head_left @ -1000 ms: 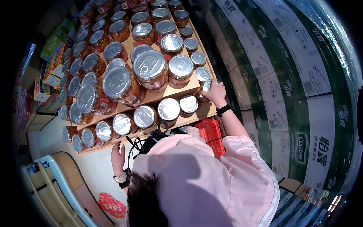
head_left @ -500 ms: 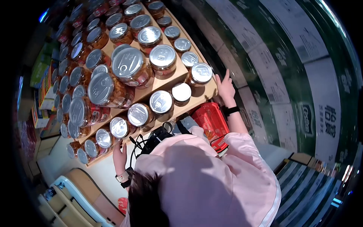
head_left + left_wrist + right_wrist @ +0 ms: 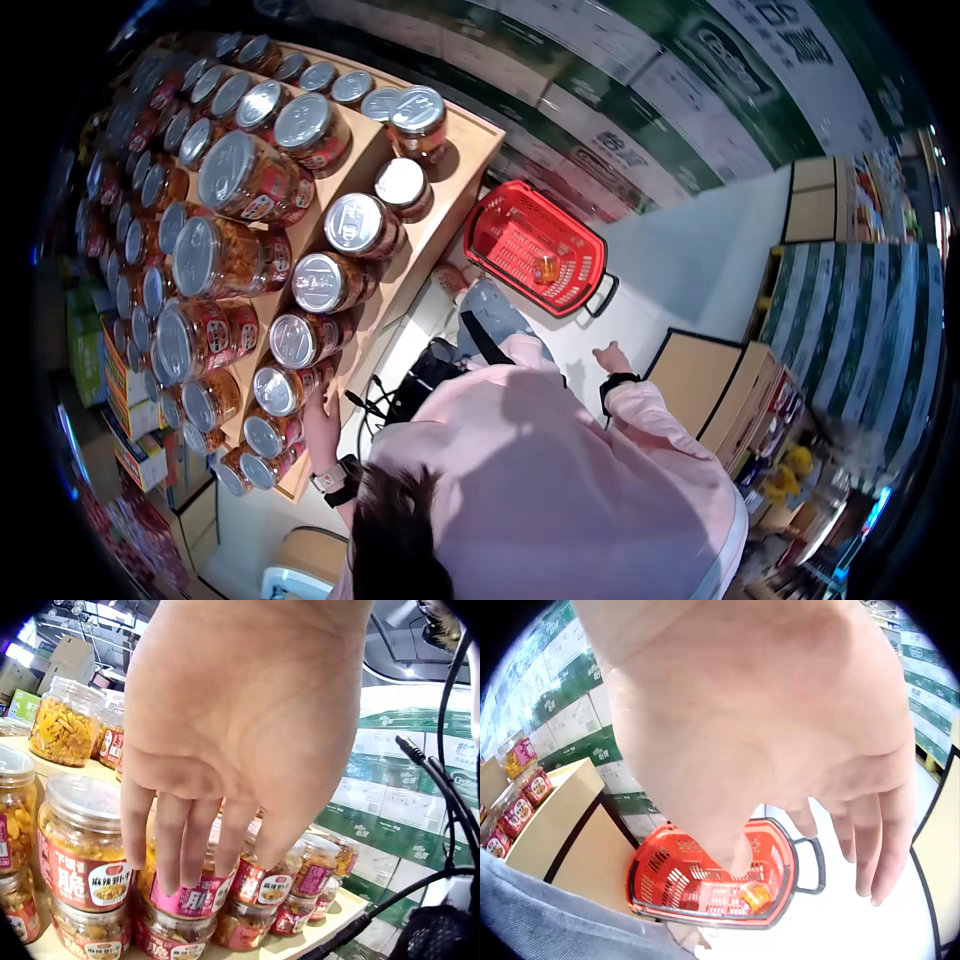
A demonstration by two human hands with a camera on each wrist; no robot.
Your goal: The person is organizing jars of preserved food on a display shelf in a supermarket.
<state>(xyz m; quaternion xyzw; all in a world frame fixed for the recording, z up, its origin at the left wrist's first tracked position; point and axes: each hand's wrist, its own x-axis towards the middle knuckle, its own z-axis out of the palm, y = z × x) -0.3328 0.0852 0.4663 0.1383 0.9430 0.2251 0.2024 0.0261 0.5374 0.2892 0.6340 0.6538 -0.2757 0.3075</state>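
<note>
My left hand [image 3: 320,432] hangs with straight fingers beside the front row of jars, holding nothing. In the left wrist view its fingers [image 3: 196,844] overlap a stacked jar with a pink label [image 3: 196,898]. Beside it stands a jar of pickled vegetables [image 3: 84,840] with a red label. My right hand [image 3: 612,358] is away from the display, its fingers relaxed and nothing in them. In the right wrist view it overlaps a red shopping basket [image 3: 649,874] on the floor, which contains one small jar [image 3: 756,898]. At the display's corner stands a silver-lidded jar [image 3: 418,118].
The stepped wooden display [image 3: 470,150] carries many jars. Stacked green-and-white cartons [image 3: 640,140] line the far side. A low wooden stand [image 3: 692,385] is right of my right hand. Black cables [image 3: 372,400] hang at my front.
My right hand has let go of the jar at the display's corner and withdrawn toward the right. The view has turned right, bringing the basket fully into sight. The left hand stays near the front jars.
</note>
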